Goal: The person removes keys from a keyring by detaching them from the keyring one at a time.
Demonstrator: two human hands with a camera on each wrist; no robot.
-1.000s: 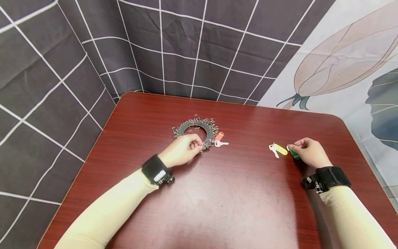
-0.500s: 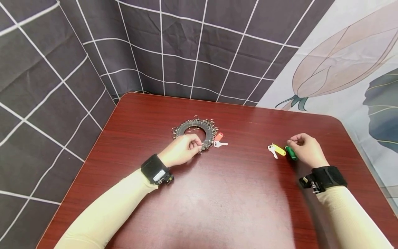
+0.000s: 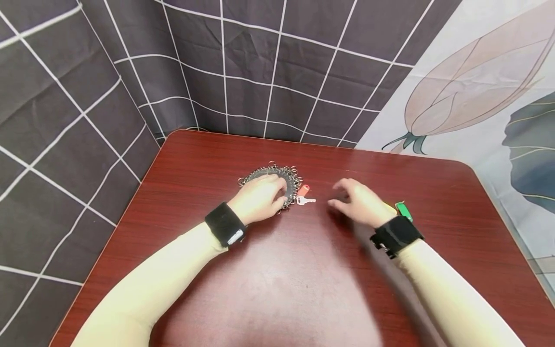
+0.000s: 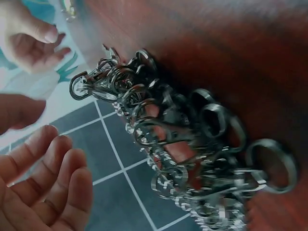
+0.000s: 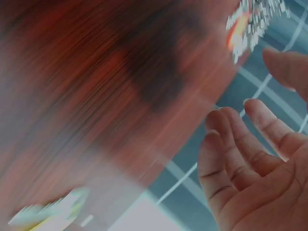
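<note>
A dark ring (image 3: 278, 172), its rim crowded with metal key rings and clasps (image 4: 139, 103), lies on the table. Over its near left part is my left hand (image 3: 261, 198), thumb and fingers apart and nothing between them in the left wrist view. Right of the ring lie a red key tag (image 3: 305, 189) and a silver key (image 3: 306, 200). My right hand (image 3: 361, 202) hovers over the table, its fingers loosely bent and holding nothing. Behind its wrist lies a green key tag (image 3: 403, 210). A yellow tag (image 3: 389, 206) is mostly hidden by that hand.
The reddish-brown wooden table (image 3: 277, 284) ends at a dark gridded curtain (image 3: 247, 72) at the back and left. A pale patterned cloth (image 3: 459, 96) hangs at the back right.
My right hand has left the green tag and moved left toward the ring, covering most of the yellow tag and its key. My left hand has opened its pinch at the ring's edge.
</note>
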